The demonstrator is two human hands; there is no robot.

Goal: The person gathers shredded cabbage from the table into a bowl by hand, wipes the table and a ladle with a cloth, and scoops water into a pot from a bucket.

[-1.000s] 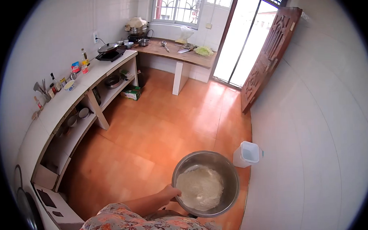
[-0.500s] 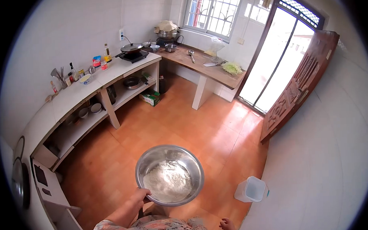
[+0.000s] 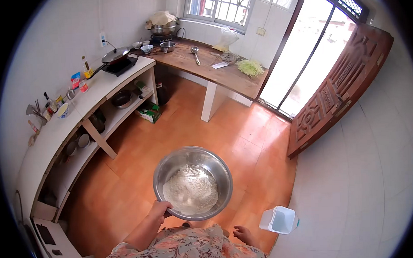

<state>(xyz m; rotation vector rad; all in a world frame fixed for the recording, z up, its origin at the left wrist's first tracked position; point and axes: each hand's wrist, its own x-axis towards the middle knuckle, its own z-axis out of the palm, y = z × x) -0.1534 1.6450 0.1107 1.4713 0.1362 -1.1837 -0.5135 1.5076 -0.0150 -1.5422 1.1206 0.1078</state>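
Observation:
A wide steel bowl (image 3: 222, 164) with white flour (image 3: 190, 188) in it is held out in front of my body, above the tiled floor. My left hand (image 3: 160, 209) grips its near left rim, thumb over the edge. Low on the right, my right hand (image 3: 243, 234) hangs beside the patterned clothing, fingers apart and nothing in it. It is nearest to a white plastic bin (image 3: 282, 220) by the wall, without touching it.
A curved white counter (image 3: 78, 102) along the left wall bears bottles and a lidded pan (image 3: 116, 55) on a cooker. At the back, a wooden worktop (image 3: 181, 60) holds a ladle (image 3: 195, 55), bowls and shredded greens (image 3: 250, 67). An open carved door (image 3: 339, 88) stands right.
The bowl, at right of view a second ago, is now nearer the middle, still in my left hand. My right hand has come into view. The door and worktop appear shifted as the view turned.

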